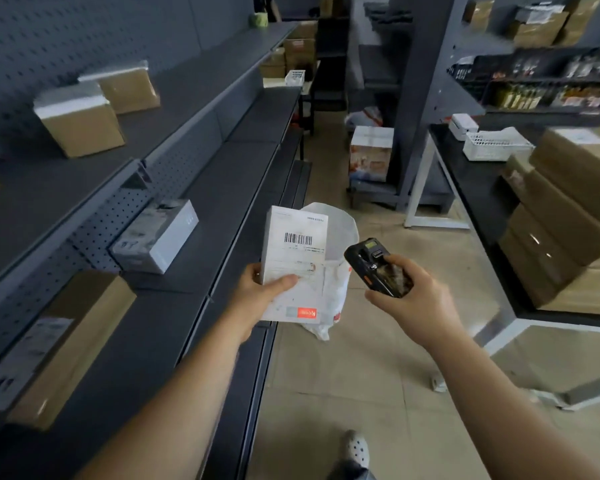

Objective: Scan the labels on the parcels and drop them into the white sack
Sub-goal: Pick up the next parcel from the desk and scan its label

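Left hand point(257, 289) grips the white parcel point(293, 261) label-up above the white sack point(340, 237), right hand point(400, 292) clutches the handheld scanner point(378, 268), which should aim squarely at the barcode point(298, 239), parcel steady.

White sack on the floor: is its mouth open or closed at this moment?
Open. The white sack stands on the floor with its rim spread wide behind the parcel; its contents cannot be seen.

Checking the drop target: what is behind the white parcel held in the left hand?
The white sack stands open on the floor behind the white parcel, which covers its left part. The sack's contents cannot be seen.
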